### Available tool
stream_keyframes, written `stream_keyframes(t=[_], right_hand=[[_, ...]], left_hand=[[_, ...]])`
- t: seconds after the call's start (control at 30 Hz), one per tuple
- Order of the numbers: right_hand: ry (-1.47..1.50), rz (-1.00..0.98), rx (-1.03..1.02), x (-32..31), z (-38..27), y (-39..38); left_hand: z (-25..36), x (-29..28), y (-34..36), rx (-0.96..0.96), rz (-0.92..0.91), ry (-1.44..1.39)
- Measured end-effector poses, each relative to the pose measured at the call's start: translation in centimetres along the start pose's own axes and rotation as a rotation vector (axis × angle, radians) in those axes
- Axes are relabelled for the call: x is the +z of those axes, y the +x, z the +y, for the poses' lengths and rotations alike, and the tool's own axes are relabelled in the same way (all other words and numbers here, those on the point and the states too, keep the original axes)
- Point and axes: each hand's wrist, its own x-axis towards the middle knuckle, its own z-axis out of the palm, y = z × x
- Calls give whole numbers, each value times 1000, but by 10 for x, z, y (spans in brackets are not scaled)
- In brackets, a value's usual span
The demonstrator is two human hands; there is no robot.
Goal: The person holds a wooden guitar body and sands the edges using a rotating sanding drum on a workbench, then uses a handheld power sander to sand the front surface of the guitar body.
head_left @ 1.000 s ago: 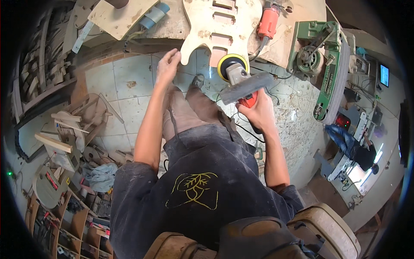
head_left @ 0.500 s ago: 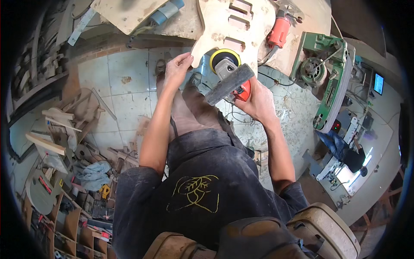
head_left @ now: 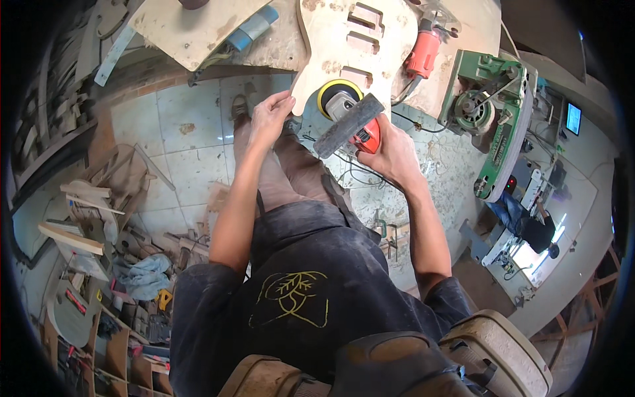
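Note:
My left hand (head_left: 271,116) pinches the edge of the left horn of a pale wooden guitar body (head_left: 334,46), which has several pickup cutouts and overhangs the bench edge. My right hand (head_left: 390,149) grips the red body of a sander (head_left: 366,139), whose yellow-rimmed round pad (head_left: 334,88) is at the body's lower edge, right of my left hand; whether it touches the wood I cannot tell. A long dark grey block (head_left: 344,129) lies across the sander, hiding part of it. A red router (head_left: 422,53) rests right of the guitar body.
A green belt sander (head_left: 489,122) stands at the bench's right end. Wooden boards (head_left: 169,30) and a blue roll (head_left: 253,30) lie at the left. Offcuts and cloth (head_left: 142,274) crowd the lower left. Another person (head_left: 536,231) works at the far right.
My left hand has moved rightward onto the horn's edge. My right hand has brought the sander left toward that horn. The guitar body appears farther right in the view than a second ago.

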Motion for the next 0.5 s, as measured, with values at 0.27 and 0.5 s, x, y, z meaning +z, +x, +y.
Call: stream_keyframes(t=[0.27,0.5], right_hand=[[13,-17,95,-2,-6,-5],[48,6,93,3,-13,-9]], left_hand=[[-2,-1,2,-19,-36,-12],[-1,-5,5,-51,-64,11]])
